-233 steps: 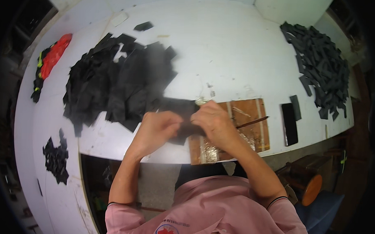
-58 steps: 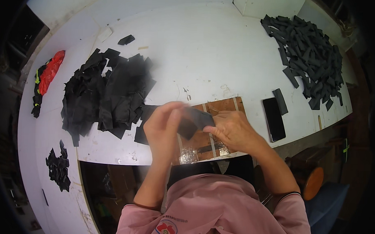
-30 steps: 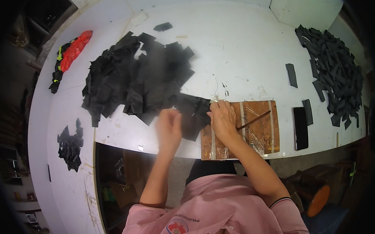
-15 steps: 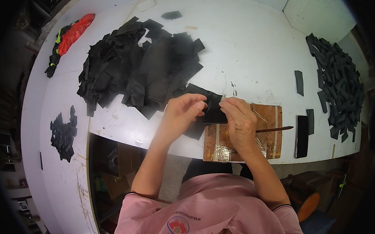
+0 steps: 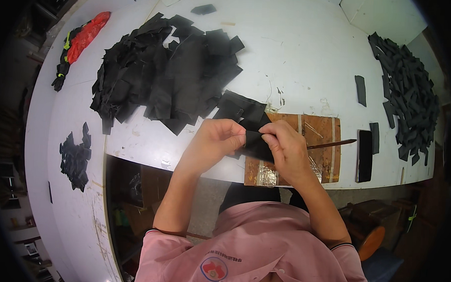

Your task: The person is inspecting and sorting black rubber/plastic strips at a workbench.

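A piece of black fabric (image 5: 258,145) is stretched between my two hands, above the left part of a wooden board. My left hand (image 5: 211,144) pinches its left end between thumb and fingertips. At the upper right edge, the thumb and bent fingers of my right hand (image 5: 290,149) are closed on the same piece. Just beyond my fingers lies more black fabric (image 5: 240,106), partly hidden by the held piece. A brown pointed stick (image 5: 334,144) juts out to the right from my right hand; its other end is hidden there.
The taped wooden board (image 5: 330,167) sits at the table's front edge. A big heap of black fabric (image 5: 188,72) spreads left of centre, with a smaller heap (image 5: 77,158) farther left. Rightward lie a phone (image 5: 364,157) and piled dark strips (image 5: 408,97). A red bag (image 5: 89,37) lies far left.
Both hands have come slightly closer together. My left fingers, loosely apart before, now pinch the fabric's end. The held piece is nearer to me, and another piece shows beyond it.
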Available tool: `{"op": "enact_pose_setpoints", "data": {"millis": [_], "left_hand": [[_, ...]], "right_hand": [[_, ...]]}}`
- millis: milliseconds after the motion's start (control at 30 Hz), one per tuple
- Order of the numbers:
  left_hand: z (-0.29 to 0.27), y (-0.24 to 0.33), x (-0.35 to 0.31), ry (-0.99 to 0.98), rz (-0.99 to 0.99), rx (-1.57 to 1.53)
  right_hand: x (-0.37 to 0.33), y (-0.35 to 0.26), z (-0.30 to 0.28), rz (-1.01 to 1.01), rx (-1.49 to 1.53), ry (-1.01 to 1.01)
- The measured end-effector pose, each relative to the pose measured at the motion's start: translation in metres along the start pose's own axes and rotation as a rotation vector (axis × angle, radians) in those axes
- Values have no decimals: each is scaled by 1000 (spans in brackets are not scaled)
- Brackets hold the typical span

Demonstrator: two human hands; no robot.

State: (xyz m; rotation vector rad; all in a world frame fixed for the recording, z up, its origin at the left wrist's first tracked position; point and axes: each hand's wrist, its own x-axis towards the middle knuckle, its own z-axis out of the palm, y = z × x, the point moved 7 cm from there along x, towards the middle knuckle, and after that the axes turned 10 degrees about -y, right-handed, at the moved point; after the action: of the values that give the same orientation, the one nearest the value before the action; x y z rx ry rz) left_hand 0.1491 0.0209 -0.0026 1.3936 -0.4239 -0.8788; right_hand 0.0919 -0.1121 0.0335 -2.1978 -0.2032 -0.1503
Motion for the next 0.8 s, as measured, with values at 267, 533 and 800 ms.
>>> {"op": "enact_pose_setpoints", "data": {"millis": [267, 533, 800], "left_hand": [[18, 13, -13, 71, 52, 209], [17, 15, -16, -5, -2, 87], [16, 9, -19, -49, -136, 214]], "right_hand": [[-14, 31, 17, 349, 767, -182], [-11, 8, 4, 108, 415, -97], [-5, -10, 5, -44, 181, -114]]}}
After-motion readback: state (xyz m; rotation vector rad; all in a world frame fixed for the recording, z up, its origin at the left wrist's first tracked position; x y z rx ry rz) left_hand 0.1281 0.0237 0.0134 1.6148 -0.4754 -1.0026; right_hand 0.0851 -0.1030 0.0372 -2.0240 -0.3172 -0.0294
